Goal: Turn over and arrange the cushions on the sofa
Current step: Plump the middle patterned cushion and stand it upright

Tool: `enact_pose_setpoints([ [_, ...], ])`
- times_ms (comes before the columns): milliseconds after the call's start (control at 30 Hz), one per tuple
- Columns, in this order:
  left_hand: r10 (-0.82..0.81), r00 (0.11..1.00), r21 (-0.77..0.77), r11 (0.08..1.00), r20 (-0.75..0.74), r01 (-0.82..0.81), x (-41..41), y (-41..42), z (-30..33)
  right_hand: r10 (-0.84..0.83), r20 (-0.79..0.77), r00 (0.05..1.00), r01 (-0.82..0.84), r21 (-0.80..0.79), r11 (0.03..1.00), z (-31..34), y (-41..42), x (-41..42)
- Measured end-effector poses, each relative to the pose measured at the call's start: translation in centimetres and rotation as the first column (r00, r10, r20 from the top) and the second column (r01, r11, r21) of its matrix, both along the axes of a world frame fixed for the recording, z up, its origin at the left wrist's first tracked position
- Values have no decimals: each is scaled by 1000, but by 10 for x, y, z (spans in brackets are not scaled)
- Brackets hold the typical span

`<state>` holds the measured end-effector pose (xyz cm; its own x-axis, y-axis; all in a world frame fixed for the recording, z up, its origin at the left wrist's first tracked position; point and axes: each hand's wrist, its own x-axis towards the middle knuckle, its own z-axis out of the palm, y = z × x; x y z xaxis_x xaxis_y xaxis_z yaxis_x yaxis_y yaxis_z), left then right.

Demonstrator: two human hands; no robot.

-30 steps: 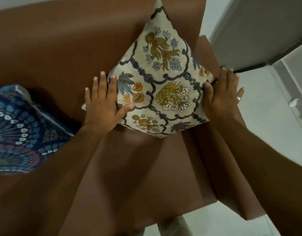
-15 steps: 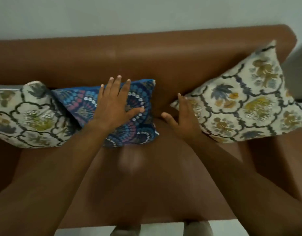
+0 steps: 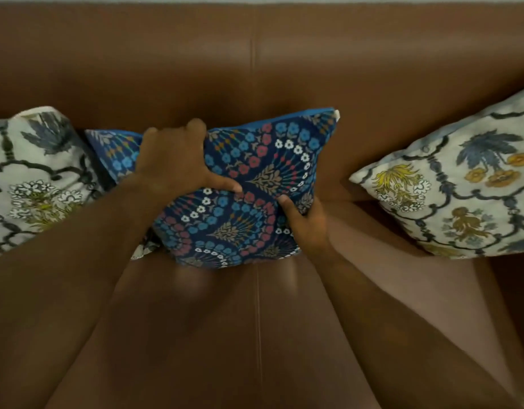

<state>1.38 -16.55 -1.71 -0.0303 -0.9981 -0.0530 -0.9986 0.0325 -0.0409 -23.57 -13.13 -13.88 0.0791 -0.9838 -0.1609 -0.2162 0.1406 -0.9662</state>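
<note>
I have the blue patterned cushion (image 3: pixel 249 184) mid-sofa against the backrest, between the two cream floral cushions, its left corner touching the left cream cushion (image 3: pixel 33 178) and well apart from the right cream cushion (image 3: pixel 455 187); my left hand (image 3: pixel 178 160) curls over its top edge with the thumb on the face, my right hand (image 3: pixel 308 222) pinches the lower right corner. To flip it well I judge I should lift clear of the sofa (image 3: pixel 254 54) seat, rotate about the diagonal between my hands, and keep from dragging the left neighbour. Fingers behind the cushion are hidden, its reverse is unseen, and both cream cushions are cut off at the frame edges.
</note>
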Motion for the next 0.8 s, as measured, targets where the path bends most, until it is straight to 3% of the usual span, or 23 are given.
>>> enact_pose_setpoints([
  [67, 54, 987, -76, 995, -153, -66, 5, 6, 6, -146, -122, 982, 132, -119, 984, 27, -1, 4],
  [133, 143, 912, -105, 975, -386, -197, 13, 16, 11, -244, -213, 946, 194, -230, 954, 63, -12, 3],
  [200, 196, 790, -102, 945, -581, -310, 19, 28, 12, -270, -279, 921, 158, -364, 918, 96, -29, 1],
  [300, 183, 667, -128, 912, -722, -389, 21, 33, 12, -302, -387, 871, 56, -533, 844, 136, -58, 2],
  [400, 176, 647, -137, 905, -742, -403, 18, 17, 5, -312, -445, 839, 7, -565, 825, 135, -79, -2],
  [667, 199, 733, -68, 946, -650, -318, 6, 8, -38, -301, -496, 814, 33, -479, 877, 78, -87, -36],
  [800, 178, 732, -153, 920, -658, -361, -1, 17, -33, -321, -454, 831, 36, -532, 846, 90, -73, -32],
])
